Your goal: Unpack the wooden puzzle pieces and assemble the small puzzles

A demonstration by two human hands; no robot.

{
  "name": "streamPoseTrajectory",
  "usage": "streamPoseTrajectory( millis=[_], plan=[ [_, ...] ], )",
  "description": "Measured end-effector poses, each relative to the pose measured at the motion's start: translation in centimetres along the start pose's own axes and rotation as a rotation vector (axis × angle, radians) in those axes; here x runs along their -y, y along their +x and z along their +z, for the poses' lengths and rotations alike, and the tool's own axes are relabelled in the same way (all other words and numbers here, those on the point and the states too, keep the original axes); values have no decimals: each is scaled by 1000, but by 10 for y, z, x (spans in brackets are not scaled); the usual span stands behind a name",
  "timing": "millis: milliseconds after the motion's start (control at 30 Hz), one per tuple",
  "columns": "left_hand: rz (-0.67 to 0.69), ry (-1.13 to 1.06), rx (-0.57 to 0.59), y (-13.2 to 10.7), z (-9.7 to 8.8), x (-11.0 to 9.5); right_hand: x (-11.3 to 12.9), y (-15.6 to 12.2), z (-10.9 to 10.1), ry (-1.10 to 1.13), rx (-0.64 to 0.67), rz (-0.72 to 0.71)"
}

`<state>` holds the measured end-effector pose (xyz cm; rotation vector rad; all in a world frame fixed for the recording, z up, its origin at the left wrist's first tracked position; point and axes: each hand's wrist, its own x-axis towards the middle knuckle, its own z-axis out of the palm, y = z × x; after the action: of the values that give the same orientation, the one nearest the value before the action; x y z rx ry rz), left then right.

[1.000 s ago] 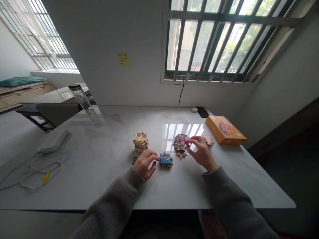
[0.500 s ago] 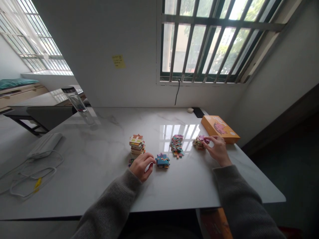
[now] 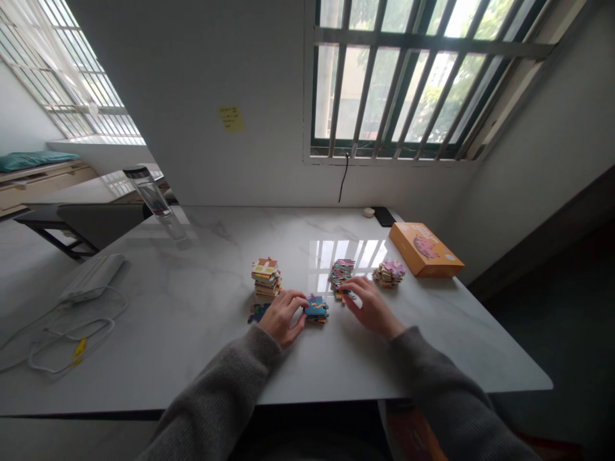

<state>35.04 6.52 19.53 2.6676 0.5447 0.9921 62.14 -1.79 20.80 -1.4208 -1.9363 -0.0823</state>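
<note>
Puzzle pieces sit in four stacks on the table: a low blue stack (image 3: 317, 308) nearest the person, a tall stack (image 3: 266, 277) to its left, a middle stack (image 3: 341, 271) just behind it and a pink-topped stack (image 3: 389, 272) further right. One loose dark-blue piece (image 3: 256, 313) lies flat at the foot of the tall stack, partly hidden by the left hand (image 3: 284, 317). That hand's fingers are bent, index and thumb tips against the left edge of the low blue stack; whether they pinch it I cannot tell. The right hand (image 3: 369, 308) lies palm down with its fingers spread and loose, tips at the foot of the middle stack, gripping nothing. Both arms wear grey knit sleeves. The white marble table (image 3: 202, 346) stands against a pale wall that bears one yellow sticky note (image 3: 231, 118), under a barred window (image 3: 408, 77). One orange box (image 3: 425, 248) lies just right of the stacks, with one dark phone (image 3: 384, 216) behind it. At the far left are one clear water bottle (image 3: 154, 200), one white power strip (image 3: 91, 276) and its coiled cable (image 3: 57, 333).
</note>
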Motion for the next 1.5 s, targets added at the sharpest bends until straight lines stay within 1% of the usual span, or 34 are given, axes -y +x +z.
streamPoseTrajectory(
  millis=[100, 167, 233, 333, 533, 633, 800, 967, 1067, 1200, 1300, 1400, 1500],
  plan=[
    [-45, 11, 47, 1, 3, 2, 28, 5, 22, 88, 127, -70],
    [-63, 6, 80, 2, 4, 3, 37, 7, 29, 101, 173, -75],
    [-66, -7, 92, 3, 5, 3, 39, 8, 31, 115, 194, -80],
    [-52, -7, 71, 4, 3, 1, 38, 8, 31, 138, 190, -91],
    [-12, 8, 22, 4, -2, -2, 40, 7, 28, 158, 153, -63],
    [14, -10, -3, 3, -4, -1, 39, 8, 26, 174, 141, -67],
    [16, -57, -54, 3, -6, -4, 42, 9, 24, 248, 87, -79],
    [12, -89, -38, 4, -7, -9, 49, 8, 26, 273, 77, -98],
    [12, -120, -33, 3, -12, -8, 51, 8, 24, 282, 72, -90],
    [-61, -137, -65, -6, -25, 3, 52, 8, 18, 261, 24, -46],
    [-125, -115, -74, -24, -40, 19, 50, 7, 17, 252, -10, -28],
    [-206, -54, -32, -46, -54, 38, 49, 6, 17, 252, -10, -13],
    [-308, 36, 16, -63, -63, 51, 48, 6, 19, 247, -10, -13]
  ],
)
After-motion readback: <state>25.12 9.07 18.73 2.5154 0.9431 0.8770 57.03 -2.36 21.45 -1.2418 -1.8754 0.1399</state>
